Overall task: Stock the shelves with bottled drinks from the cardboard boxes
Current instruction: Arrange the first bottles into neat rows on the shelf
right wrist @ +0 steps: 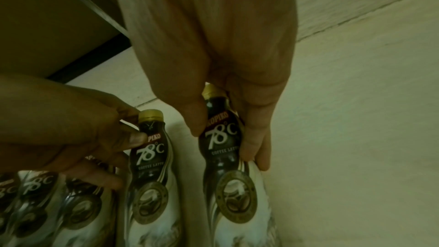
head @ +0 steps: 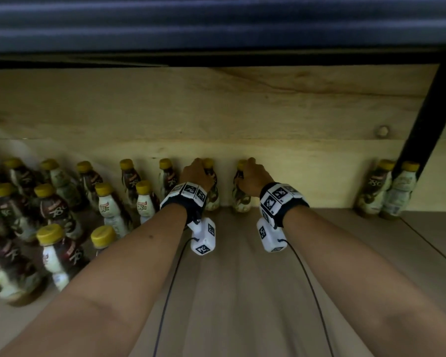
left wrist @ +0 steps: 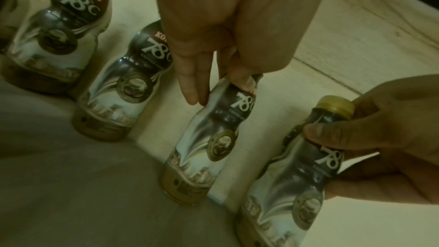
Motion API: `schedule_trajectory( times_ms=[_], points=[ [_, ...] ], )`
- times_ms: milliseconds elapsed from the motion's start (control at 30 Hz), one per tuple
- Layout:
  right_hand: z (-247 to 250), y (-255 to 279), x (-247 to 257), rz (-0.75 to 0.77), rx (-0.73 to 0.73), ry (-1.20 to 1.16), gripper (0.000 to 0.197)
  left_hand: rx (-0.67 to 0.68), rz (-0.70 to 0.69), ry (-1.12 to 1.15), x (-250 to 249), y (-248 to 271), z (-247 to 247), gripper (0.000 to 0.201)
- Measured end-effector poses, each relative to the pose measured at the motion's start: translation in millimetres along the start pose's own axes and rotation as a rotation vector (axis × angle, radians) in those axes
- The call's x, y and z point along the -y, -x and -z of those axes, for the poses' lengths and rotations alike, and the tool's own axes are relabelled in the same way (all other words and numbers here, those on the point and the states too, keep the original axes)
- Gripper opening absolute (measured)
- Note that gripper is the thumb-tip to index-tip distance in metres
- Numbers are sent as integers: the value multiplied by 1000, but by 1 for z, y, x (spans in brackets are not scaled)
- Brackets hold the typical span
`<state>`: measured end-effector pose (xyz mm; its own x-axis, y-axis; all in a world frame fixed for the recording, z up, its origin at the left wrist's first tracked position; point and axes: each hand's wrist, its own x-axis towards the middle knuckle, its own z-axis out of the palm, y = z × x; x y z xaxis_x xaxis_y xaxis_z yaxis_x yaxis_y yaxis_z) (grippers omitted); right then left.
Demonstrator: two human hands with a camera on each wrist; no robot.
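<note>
your wooden shelf [head: 242,266] fills the lower centre of the head view, with its pale plank back wall [head: 216,119] across the middle and a black metal post [head: 430,119] slanting down the upper right. a big cluster of yellow-capped coffee bottles [head: 54,210] stands in rows at the lower left of the frame, and a pair of bottles [head: 386,191] sits apart by the post at the right edge. both your forearms reach up the frame, each wrist wearing a white marker band. your left hand [head: 197,176] is wrapped round the neck and shoulder of the left bottle [head: 213,197], upright against the back wall at centre frame; in the left wrist view your fingers [left wrist: 190,82] lie down its label while the thumb presses the front. your right hand [head: 255,180] clamps the right bottle [head: 241,199] just right of it, thumb and fingers on either side of its upper body in the right wrist view. the two held bottles stand near each other with a gap between, both bases on the shelf
</note>
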<state>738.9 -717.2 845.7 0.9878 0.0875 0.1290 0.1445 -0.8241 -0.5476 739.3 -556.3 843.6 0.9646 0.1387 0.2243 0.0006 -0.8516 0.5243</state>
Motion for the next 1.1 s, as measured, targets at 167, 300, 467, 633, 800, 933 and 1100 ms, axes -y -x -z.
schedule_trajectory(
  times_ms=[167,300,467,633,800,933,1100],
  points=[
    [2,3,-2,15,13,67,67,46,1,-38,1,0,5,42],
    [9,7,-9,47,52,-38,80,127,15,-99,-20,2,20,71],
    [78,23,-28,30,-81,-250,90,-146,-278,-192,-85,8,37,49],
    [166,50,-89,-65,-399,-261,61,-113,-586,-27,-167,14,0,33],
    [193,104,-201,-403,-485,-245,60,209,-705,-94,-233,27,-86,38],
    [188,112,-266,-550,-376,-294,66,416,-606,-39,-269,28,-141,56],
    [184,71,-284,-554,-475,-294,57,535,-522,248,-313,19,-191,74]
  ],
)
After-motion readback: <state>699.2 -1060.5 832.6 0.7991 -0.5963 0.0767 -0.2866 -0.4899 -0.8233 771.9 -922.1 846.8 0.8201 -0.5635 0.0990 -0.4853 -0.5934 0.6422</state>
